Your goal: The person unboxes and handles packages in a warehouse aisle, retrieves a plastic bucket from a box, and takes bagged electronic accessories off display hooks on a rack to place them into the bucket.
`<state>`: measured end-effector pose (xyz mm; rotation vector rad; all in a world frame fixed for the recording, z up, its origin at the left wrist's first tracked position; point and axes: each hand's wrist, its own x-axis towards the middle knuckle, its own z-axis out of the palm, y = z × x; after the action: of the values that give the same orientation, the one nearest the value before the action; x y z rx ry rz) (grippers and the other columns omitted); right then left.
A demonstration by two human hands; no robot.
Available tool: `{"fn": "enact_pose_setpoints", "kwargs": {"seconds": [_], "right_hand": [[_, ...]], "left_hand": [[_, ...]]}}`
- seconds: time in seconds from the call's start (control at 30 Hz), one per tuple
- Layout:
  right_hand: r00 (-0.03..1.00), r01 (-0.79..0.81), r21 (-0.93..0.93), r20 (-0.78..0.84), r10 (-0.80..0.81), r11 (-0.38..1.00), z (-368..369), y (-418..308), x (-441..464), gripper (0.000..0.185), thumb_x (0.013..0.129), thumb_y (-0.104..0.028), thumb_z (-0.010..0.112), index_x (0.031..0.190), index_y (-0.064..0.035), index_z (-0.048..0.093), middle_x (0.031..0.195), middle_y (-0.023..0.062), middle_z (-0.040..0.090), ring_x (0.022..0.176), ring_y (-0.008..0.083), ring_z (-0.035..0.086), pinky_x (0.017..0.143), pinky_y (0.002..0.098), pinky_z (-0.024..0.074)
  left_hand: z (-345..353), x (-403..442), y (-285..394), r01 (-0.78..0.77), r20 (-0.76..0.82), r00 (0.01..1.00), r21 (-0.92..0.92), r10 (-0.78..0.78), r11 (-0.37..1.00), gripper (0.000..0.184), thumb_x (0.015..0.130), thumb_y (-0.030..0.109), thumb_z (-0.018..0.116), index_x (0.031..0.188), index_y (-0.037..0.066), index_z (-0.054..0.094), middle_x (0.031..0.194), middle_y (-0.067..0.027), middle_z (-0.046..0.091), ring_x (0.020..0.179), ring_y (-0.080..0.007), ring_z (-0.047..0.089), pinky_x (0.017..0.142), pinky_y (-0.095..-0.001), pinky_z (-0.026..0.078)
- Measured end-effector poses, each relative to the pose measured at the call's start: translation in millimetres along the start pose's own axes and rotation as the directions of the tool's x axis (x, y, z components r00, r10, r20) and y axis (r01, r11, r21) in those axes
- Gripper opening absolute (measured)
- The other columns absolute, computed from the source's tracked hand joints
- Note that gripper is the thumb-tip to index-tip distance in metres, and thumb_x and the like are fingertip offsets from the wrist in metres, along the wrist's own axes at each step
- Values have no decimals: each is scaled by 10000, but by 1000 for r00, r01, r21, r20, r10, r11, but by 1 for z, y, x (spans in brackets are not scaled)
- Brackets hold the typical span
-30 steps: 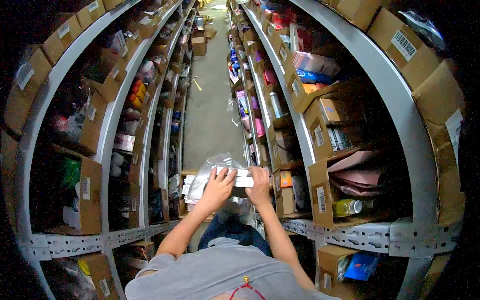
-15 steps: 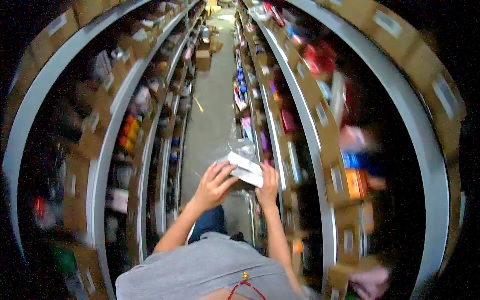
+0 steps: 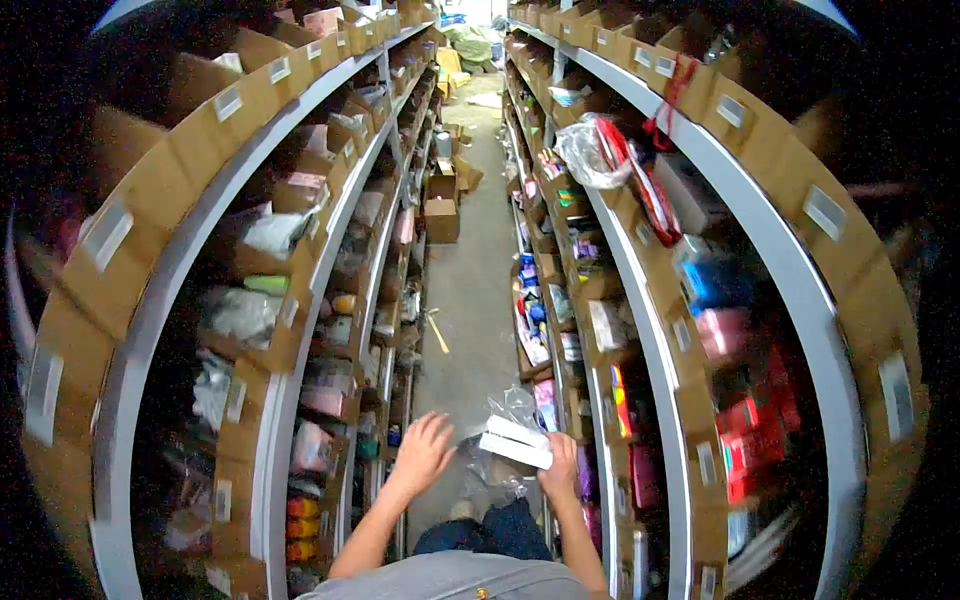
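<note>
My right hand [image 3: 561,470] is closed on the right end of a white folded paper or flat white box [image 3: 516,443], low in the middle of the view. Clear plastic wrap [image 3: 515,405] shows around the white item, above and below it. To the left, my left hand [image 3: 426,455] is raised over the aisle floor with its fingers apart and nothing in them. A gap separates it from the white item.
Shelving with cardboard bins lines both sides, its metal beams [image 3: 300,400] close to my arms. Ahead on the aisle floor are a cardboard box [image 3: 441,221] and a yellow object [image 3: 438,332]. A plastic-wrapped item [image 3: 592,152] sticks out from the right shelf.
My left hand has let go of the white item and moved left. My right hand still holds it. The view has tilted up and shows more of the aisle ahead.
</note>
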<state>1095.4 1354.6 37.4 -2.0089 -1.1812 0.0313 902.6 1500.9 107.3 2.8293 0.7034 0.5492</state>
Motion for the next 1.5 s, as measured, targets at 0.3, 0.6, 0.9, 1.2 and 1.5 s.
{"fn": "enact_pose_setpoints", "kwargs": {"seconds": [0.3,0.6,0.9,1.2,1.5], "right_hand": [[961,184,30,204,-186,982,57,33,209,545,458,49,580,980,-34,449,974,133,437,918,314,402,796,363,359],[937,138,-16,328,-125,990,117,66,364,553,457,28,596,984,-41,442,939,125,448,901,309,414,788,360,364],[930,174,96,313,-196,980,214,83,530,504,469,90,510,955,-35,464,937,130,466,905,313,428,789,366,364],[964,94,53,246,-104,994,263,89,722,652,449,78,570,1068,-82,442,945,107,476,903,287,427,793,339,379],[944,77,128,308,-114,989,346,145,922,679,468,87,498,1114,-104,417,967,124,479,907,317,426,796,346,375]], "left_hand": [[31,111,-54,290,30,957,-14,-290,957,314,716,155,540,1001,36,484,1035,-116,464,994,-274,415,846,-366,331],[63,211,-149,588,117,804,-8,-583,809,285,726,158,528,975,22,504,962,-127,518,926,-270,467,828,-356,344],[103,411,-288,382,138,924,-291,-357,877,414,727,159,546,1093,15,415,1112,-160,422,1029,-305,398,871,-346,329],[91,606,-390,235,83,972,-323,-220,917,396,725,127,542,1083,14,418,1079,-146,435,994,-302,415,846,-352,345],[151,768,-489,310,127,950,-271,-286,911,454,695,142,575,1100,23,407,1119,-133,409,1017,-306,394,847,-356,345]]}}
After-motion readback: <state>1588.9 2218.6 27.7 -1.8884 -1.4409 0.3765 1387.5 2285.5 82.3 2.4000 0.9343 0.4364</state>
